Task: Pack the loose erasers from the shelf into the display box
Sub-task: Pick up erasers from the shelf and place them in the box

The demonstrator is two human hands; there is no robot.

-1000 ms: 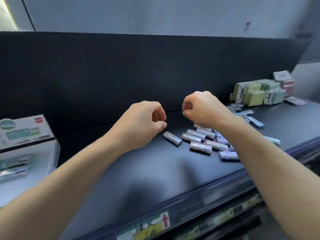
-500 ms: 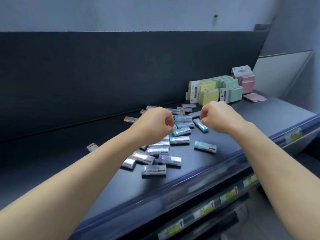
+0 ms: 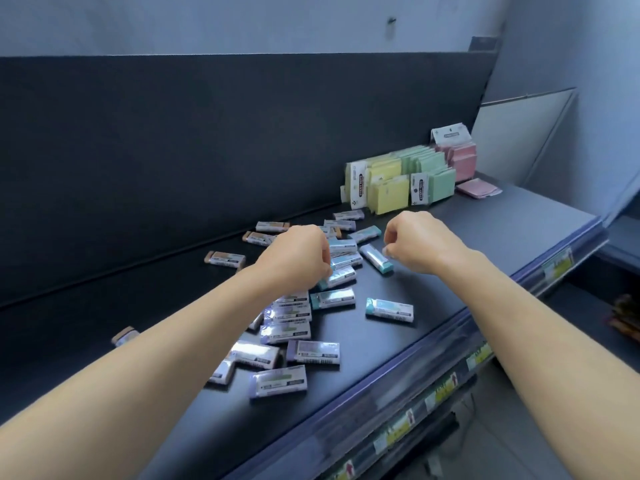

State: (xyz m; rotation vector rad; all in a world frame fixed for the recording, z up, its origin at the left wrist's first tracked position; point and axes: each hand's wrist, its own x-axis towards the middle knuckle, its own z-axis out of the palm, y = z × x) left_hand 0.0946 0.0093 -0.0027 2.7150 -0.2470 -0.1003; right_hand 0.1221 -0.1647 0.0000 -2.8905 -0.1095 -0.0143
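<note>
Several loose erasers in shiny wrappers lie scattered on the dark shelf (image 3: pixel 495 237): purple ones (image 3: pixel 278 382) near me, teal ones (image 3: pixel 332 298) in the middle, brown ones (image 3: pixel 225 259) toward the back wall. My left hand (image 3: pixel 294 259) is curled into a fist over the teal cluster, knuckles touching the pile. My right hand (image 3: pixel 420 244) is also curled, its fingertips just beside the end of a slanted teal eraser (image 3: pixel 375 259). Neither hand shows anything held inside it. The display box is out of view.
Packs of yellow and green sticky notes (image 3: pixel 388 188) stand at the back right, with pink packs (image 3: pixel 462 161) behind them and one lying flat (image 3: pixel 478 188). A front rail with price labels (image 3: pixel 443 393) edges the shelf. A dark back panel rises behind.
The view has swung right, so the display box at the left has left the frame. Both fists have moved over the eraser pile and lowered toward the teal ones.
</note>
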